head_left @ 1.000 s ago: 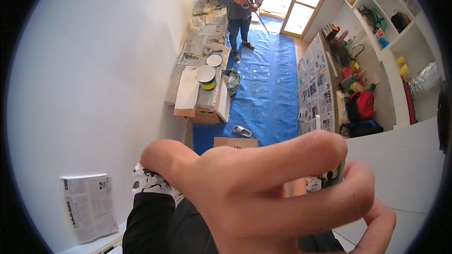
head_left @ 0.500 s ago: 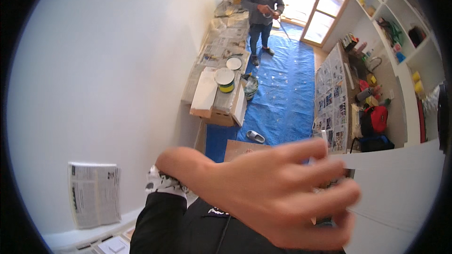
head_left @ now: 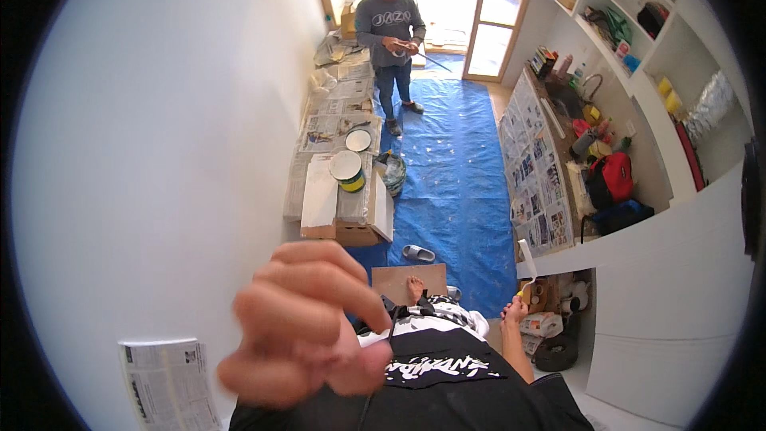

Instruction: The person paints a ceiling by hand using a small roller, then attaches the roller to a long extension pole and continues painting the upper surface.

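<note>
My left hand (head_left: pixel 307 323) is close in the foreground, its fingers curled in and slightly blurred, with nothing visible in them. Down at the lower right, my right hand (head_left: pixel 515 310) grips a small paint roller (head_left: pixel 525 259) by its yellow handle. The white roller head points away from me, in front of the white cabinet side. A paint can (head_left: pixel 349 173) with a pale lid and a green and yellow side sits on the newspaper-covered bench (head_left: pixel 319 191) at the left.
Blue sheeting (head_left: pixel 455 168) covers the floor, where a grey slipper (head_left: pixel 418 253) lies. Below me is a brown board (head_left: pixel 387 278) with my bare foot on it. Another person (head_left: pixel 388 32) stands farther off, holding a thin rod. A cluttered counter (head_left: pixel 638 168) runs along the right.
My left hand has drawn back leftward and curled inward. My right hand with the paint roller has come into sight. The view has swung, shifting the room leftward.
</note>
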Demonstrator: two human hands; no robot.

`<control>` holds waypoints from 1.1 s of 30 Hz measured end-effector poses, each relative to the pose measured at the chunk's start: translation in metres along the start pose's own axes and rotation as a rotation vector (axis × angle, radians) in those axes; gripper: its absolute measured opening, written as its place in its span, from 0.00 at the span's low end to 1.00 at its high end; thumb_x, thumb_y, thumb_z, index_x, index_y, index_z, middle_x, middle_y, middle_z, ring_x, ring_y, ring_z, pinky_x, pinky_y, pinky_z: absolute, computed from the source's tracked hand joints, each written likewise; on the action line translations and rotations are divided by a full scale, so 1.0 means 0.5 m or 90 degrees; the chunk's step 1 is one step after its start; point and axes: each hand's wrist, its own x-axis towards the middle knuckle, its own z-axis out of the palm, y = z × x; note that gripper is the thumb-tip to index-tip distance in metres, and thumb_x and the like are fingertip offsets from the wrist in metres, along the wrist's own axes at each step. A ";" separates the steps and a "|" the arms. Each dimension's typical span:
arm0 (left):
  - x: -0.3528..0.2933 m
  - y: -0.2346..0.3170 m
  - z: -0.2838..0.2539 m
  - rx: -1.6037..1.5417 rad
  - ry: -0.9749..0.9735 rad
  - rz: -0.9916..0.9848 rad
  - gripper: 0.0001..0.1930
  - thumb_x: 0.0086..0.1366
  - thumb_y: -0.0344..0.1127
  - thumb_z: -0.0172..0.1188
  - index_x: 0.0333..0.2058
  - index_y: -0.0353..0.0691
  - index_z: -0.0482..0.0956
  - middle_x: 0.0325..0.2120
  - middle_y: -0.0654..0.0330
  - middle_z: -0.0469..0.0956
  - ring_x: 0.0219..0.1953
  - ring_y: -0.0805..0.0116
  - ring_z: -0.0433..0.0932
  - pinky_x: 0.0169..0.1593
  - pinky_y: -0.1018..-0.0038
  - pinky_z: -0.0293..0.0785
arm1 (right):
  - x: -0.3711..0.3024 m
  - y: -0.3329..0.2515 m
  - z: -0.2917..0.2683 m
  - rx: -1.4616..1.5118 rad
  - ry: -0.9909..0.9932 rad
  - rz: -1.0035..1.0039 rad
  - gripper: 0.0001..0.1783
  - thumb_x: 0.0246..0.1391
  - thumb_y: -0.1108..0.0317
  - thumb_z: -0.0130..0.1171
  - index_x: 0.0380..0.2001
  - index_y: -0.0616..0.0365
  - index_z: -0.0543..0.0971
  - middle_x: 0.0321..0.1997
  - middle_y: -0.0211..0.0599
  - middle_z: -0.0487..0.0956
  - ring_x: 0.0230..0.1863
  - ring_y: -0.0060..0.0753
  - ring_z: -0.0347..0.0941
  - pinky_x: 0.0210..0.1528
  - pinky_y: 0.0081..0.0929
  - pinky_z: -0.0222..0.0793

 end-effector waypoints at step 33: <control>-0.344 0.105 -0.466 0.777 -0.212 -0.911 0.15 0.58 0.35 0.66 0.43 0.39 0.77 0.40 0.52 0.78 0.40 0.57 0.81 0.46 0.66 0.78 | 0.111 0.197 0.312 -0.207 -0.321 -0.133 0.10 0.54 0.63 0.63 0.34 0.55 0.74 0.18 0.27 0.68 0.13 0.23 0.63 0.12 0.24 0.56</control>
